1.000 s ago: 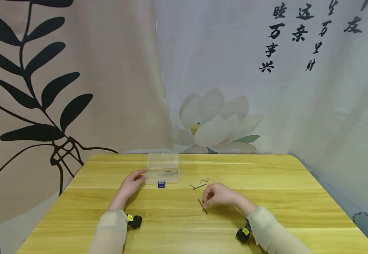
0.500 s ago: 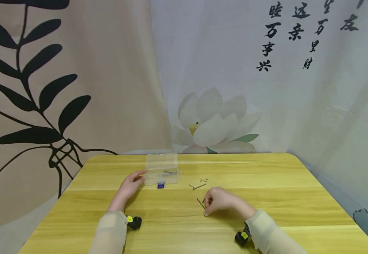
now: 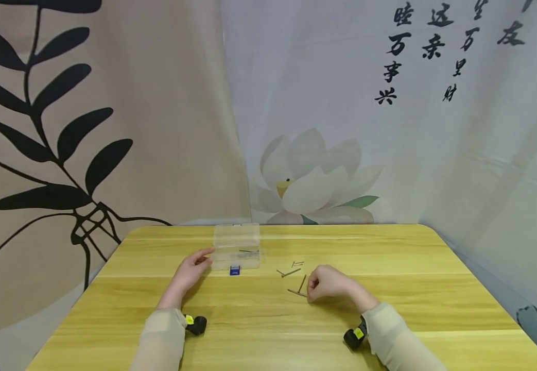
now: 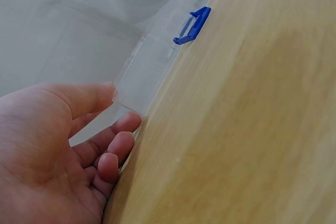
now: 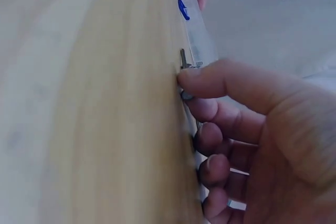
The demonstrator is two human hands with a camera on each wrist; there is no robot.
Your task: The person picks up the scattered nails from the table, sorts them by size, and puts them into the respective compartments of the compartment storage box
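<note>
My left hand [image 3: 193, 270] holds the left end of a clear plastic box [image 3: 222, 257], thumb and fingertips at its corner. The box lies with its lid [image 3: 237, 235] raised at the back and a blue latch [image 4: 194, 25] on its front. My right hand [image 3: 330, 284] pinches one end of a thin metal nail [image 3: 296, 293] between thumb and index finger, low over the table. A second nail [image 3: 302, 283] stands out at an angle from it in the head view. In the right wrist view, a round metal head [image 5: 186, 95] shows under the thumb.
Farther back on the wooden table [image 3: 249, 330] lie more nails [image 3: 291, 272] and some smaller ones [image 3: 298, 264]. A thin dark piece [image 3: 248, 251] rests in the box. A printed cloth backdrop [image 3: 180, 129] hangs behind the table's far edge.
My right hand has moved back and to the right over the last half second. The nail at its fingertips has swung from steeply slanted to nearly crosswise. My left hand and the box have stayed put.
</note>
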